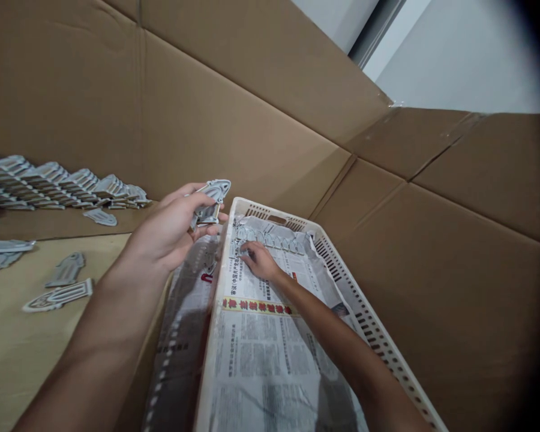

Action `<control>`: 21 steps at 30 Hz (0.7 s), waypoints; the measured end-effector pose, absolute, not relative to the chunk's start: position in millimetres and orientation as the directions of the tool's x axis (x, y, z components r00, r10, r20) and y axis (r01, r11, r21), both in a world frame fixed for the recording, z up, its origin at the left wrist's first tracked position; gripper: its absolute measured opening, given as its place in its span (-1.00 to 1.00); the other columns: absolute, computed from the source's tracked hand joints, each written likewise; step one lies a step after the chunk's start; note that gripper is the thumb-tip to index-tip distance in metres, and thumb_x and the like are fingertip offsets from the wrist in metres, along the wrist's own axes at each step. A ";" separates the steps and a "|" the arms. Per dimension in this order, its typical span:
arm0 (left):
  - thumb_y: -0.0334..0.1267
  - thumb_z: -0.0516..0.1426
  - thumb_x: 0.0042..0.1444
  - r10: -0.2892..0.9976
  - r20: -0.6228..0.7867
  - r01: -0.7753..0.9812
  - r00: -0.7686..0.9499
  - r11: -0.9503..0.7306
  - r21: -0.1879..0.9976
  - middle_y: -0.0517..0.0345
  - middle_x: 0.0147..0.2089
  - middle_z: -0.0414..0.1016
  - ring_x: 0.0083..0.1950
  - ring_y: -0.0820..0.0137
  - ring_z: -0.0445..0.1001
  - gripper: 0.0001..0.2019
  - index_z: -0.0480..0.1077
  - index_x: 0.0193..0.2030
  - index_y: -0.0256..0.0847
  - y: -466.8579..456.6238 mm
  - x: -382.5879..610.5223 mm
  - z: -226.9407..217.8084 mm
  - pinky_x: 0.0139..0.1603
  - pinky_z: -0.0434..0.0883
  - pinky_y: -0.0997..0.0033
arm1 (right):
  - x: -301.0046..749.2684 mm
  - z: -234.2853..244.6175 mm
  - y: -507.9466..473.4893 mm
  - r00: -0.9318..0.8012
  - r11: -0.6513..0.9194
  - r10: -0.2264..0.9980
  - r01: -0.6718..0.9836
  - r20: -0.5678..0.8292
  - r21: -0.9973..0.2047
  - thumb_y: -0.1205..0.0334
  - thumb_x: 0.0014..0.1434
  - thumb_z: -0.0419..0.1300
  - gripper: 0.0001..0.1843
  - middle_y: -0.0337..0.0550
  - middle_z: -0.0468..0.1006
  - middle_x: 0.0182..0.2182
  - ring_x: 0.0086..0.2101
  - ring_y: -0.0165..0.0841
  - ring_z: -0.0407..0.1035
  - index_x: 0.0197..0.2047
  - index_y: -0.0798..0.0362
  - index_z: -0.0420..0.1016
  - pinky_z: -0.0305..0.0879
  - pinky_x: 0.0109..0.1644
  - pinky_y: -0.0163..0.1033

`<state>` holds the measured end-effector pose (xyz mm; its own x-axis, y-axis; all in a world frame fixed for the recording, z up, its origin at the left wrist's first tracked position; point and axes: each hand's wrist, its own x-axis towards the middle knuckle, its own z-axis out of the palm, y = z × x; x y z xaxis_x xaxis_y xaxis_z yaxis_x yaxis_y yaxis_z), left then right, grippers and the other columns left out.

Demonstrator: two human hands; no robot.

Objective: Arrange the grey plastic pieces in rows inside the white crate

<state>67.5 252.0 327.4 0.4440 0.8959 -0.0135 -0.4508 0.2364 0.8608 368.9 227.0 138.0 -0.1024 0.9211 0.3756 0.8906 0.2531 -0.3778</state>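
Observation:
My left hand (pixel 180 219) is raised beside the basket's far left corner, its fingers closed around a small stack of grey pointed pieces (pixel 213 195) with ridged, arch-shaped faces. Inside the white plastic basket (pixel 387 354), my right hand (pixel 260 261) reaches to the left end of a row of like pieces (pixel 281 241). Its thumb and fingers are pinched together at a grey pointed piece, mostly covered by the fingertips. The row lies side by side across the far end, on newspaper (pixel 261 360) that lines the basket.
Leaning stacks of the same pieces (pixel 49 183) stand along the cardboard wall (pixel 234 114) at left. Loose pieces (pixel 65 270) lie on the pale tabletop (pixel 9 342). Beneath the basket's left side, more newspaper (pixel 180 336) shows. Cardboard also rises close on the right.

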 end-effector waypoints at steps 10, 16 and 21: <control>-0.53 0.18 0.10 0.872 -0.003 -0.452 0.489 0.257 0.854 0.09 -0.32 0.50 -0.41 0.40 0.48 -0.84 0.48 -0.19 -0.28 255.0 78.1 316.9 -0.51 0.29 0.50 | 349.3 200.7 226.4 0.084 0.239 0.864 0.800 0.497 -0.550 0.05 0.41 0.21 -0.75 -0.02 0.59 -0.03 -0.02 -0.19 0.46 -0.01 0.03 0.56 0.40 -0.05 -0.14; -0.41 0.30 0.12 0.804 0.103 -0.451 0.586 0.217 0.866 0.02 -0.20 0.54 -0.36 0.44 0.47 -0.88 0.56 -0.17 -0.28 253.0 90.3 303.0 -0.56 0.17 0.57 | 275.1 289.1 211.6 0.079 0.429 0.834 0.528 0.545 -0.733 -0.08 0.43 0.20 -0.69 -0.18 0.55 -0.22 -0.26 -0.36 0.43 -0.08 -0.01 0.54 0.37 -0.26 -0.27; -0.54 0.33 0.05 0.826 0.078 -0.340 0.558 0.142 0.930 0.08 -0.29 0.51 -0.38 0.45 0.46 -0.76 0.59 -0.14 -0.25 251.9 98.0 294.3 -0.52 0.25 0.59 | 279.4 296.1 213.4 0.148 0.449 0.778 0.548 0.610 -0.705 -0.05 0.40 0.24 -0.74 -0.23 0.50 -0.24 -0.35 -0.40 0.38 -0.04 -0.07 0.41 0.37 -0.27 -0.26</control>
